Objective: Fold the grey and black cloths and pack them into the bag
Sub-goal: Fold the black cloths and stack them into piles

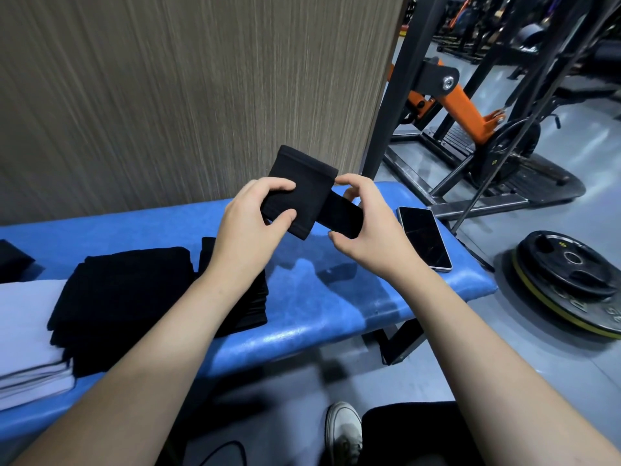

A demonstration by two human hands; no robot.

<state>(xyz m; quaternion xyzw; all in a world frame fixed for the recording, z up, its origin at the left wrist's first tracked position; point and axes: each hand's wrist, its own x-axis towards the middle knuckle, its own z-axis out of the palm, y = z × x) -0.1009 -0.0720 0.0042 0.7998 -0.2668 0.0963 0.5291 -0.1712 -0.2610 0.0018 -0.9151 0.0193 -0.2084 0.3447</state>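
Note:
A small black cloth is held in the air above the blue bench. My left hand grips its wider folded part between thumb and fingers. My right hand pinches a narrower strip of it that sticks out to the right. Below my left forearm, a stack of folded black cloths lies on the bench, with a second black pile partly hidden beside it. Folded grey cloths lie stacked at the left edge. A dark item sits at the far left; no bag is clearly seen.
A phone lies face up on the right end of the bench. Weight plates lie on the floor to the right. A wood-grain wall stands behind the bench, with gym machines at the back right. My shoe shows below.

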